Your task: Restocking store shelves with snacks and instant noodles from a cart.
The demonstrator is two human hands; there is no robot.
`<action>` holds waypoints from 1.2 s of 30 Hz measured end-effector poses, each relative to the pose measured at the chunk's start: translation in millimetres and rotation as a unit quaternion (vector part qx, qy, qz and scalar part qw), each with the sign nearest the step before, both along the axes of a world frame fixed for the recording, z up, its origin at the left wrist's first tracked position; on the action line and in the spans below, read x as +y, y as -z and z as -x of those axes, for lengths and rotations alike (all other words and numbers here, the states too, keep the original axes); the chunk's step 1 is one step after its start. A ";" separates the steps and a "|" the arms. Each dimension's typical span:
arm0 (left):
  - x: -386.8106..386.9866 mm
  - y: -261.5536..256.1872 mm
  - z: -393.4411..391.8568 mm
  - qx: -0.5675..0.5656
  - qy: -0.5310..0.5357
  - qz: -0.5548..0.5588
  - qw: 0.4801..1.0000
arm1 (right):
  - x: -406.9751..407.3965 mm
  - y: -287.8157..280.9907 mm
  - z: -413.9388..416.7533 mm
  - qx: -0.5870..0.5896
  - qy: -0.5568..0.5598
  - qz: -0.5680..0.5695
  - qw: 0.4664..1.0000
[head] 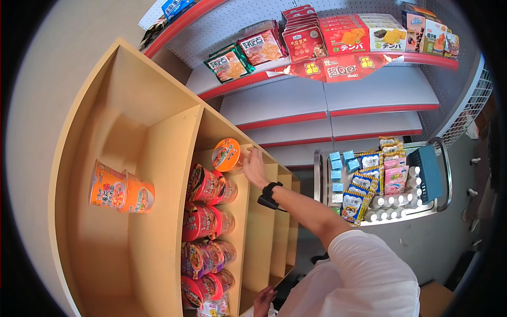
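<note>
My right hand [254,166], with a dark band on the wrist, is closed around the lower side of an orange-lidded instant noodle cup [226,155] in a wooden shelf compartment. Beside that cup, in the same compartment, stand rows of red-lidded noodle tubs [202,222] and purple noodle tubs [202,259]. Two orange noodle cups [122,190], one against the other, are in the neighbouring larger compartment. My left hand [264,301] is low in the view near the edge of the wooden shelf [198,119], its fingers bent; whether it holds anything is unclear.
A metal cart [317,174] carries snack bags [356,202], small blue boxes [336,164], white-capped bottles [386,214] and a teal basket [429,174]. Behind stands a white shelf rack with red edges [293,119], holding biscuit packs [261,47] and boxes [346,35].
</note>
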State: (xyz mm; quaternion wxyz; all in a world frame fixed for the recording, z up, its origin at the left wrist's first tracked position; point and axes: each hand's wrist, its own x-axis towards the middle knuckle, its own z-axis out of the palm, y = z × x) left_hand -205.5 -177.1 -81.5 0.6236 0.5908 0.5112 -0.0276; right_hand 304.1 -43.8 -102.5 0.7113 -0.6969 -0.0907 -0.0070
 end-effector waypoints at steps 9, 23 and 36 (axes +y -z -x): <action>7.5 -7.2 -28.2 -0.010 0.048 -0.047 0.998 | 29.6 29.2 -44.0 0.099 -0.291 -0.007 0.951; 7.7 7.3 -13.0 -0.062 -0.007 -0.034 0.997 | 69.7 -47.8 -55.0 0.126 -0.381 0.049 0.915; 1.4 47.2 33.5 -0.121 -0.086 -0.021 0.989 | -53.8 -140.2 9.5 -0.166 -0.034 -0.160 0.972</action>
